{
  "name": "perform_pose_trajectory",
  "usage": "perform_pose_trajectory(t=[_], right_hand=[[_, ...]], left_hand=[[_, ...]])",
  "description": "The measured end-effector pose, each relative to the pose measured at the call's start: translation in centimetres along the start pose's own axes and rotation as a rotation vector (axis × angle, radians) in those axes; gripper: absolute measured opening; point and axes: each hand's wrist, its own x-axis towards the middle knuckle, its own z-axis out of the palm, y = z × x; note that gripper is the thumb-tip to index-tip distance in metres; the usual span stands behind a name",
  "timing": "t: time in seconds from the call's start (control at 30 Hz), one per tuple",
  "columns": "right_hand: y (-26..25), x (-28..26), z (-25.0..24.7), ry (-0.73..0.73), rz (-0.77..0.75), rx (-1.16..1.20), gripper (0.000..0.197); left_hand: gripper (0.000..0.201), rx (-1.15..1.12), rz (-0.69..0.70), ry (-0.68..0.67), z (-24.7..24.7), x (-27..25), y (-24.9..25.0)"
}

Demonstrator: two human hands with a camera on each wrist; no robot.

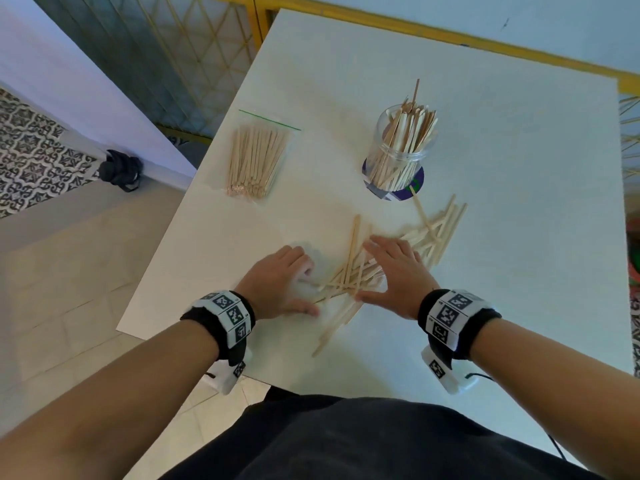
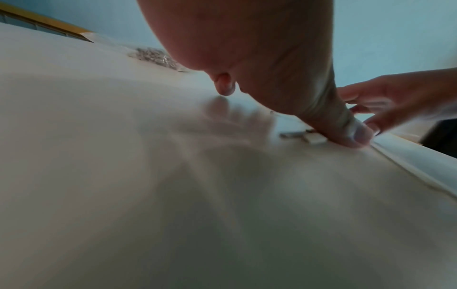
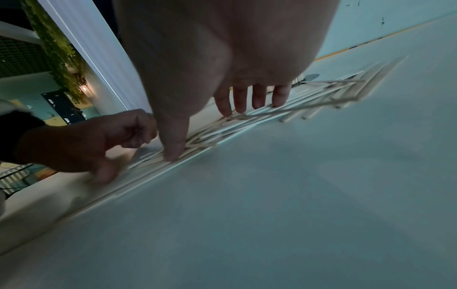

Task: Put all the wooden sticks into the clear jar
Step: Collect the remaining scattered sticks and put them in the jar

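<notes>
Loose wooden sticks (image 1: 429,233) lie in a scattered pile on the white table (image 1: 519,202), near its front edge. The clear jar (image 1: 401,150), packed with upright sticks, stands behind the pile on a dark round mat. My right hand (image 1: 381,271) lies flat on the pile, its straight fingers (image 3: 247,99) resting on the sticks (image 3: 296,105). My left hand (image 1: 304,289) sits at the pile's left end with fingers curled (image 3: 131,133). Its thumb (image 2: 346,133) presses stick ends against the table. I see nothing inside the curled fingers.
A clear zip bag (image 1: 254,161) full of more sticks lies at the back left of the table. The table's left edge (image 1: 156,265) drops to a tiled floor, where a dark object (image 1: 121,169) sits. A yellow rail (image 1: 450,32) runs behind the table.
</notes>
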Motion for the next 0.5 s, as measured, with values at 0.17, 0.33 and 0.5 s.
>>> perform_pose_trajectory(t=[0.17, 0.33, 0.5], right_hand=[[-1.1, 1.4, 0.1, 0.076, 0.066, 0.167, 0.080], [-0.9, 1.3, -1.1, 0.139, 0.045, 0.379, 0.062], [3.2, 0.5, -4.6, 0.323, 0.474, 0.236, 0.065]], left_hand=[[0.066, -0.125, -0.085, 0.010, -0.1, 3.5, 0.4], [0.034, -0.324, -0.044, 0.004, -0.5, 5.1, 1.7], [0.091, -0.206, -0.253, 0.024, -0.7, 7.0, 2.8]])
